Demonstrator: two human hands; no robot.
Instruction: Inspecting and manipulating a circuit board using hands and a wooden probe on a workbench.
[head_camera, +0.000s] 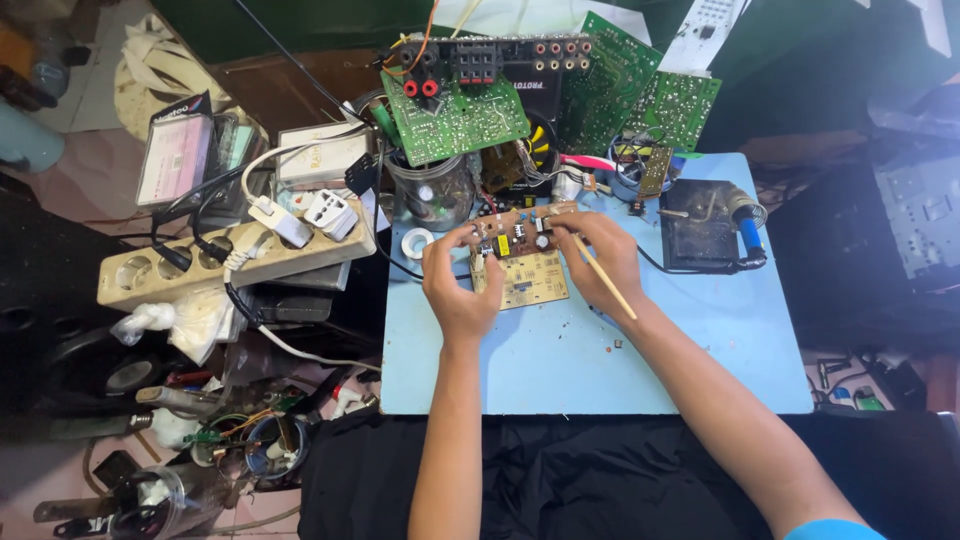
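Work mat: a light blue mat (600, 370) covers the bench, with black cloth along its near edge.
Green boards: a heap of large green circuit boards (455, 115) leans at the far side, one carrying red and black sockets.
Power strip: a long beige power strip (180, 265) lies left of the mat, with white plugs and adapters pushed in.
Packages: a flat pack with a pink label (175, 158) stands far left; a pale box (320, 155) sits beside it.
Soldering stand: a black stand (700, 235) with a blue-handled iron rests at the mat's right.
Brown board: a small brown circuit board (520, 232) is held upright above a tan board (530, 280) lying flat mid-mat.
Left hand: the left hand (458, 285) pinches the brown board's left end, fingers curled.
Right hand: the right hand (600, 250) grips its right end, with a thin wooden stick (605, 280) tucked in the fingers.
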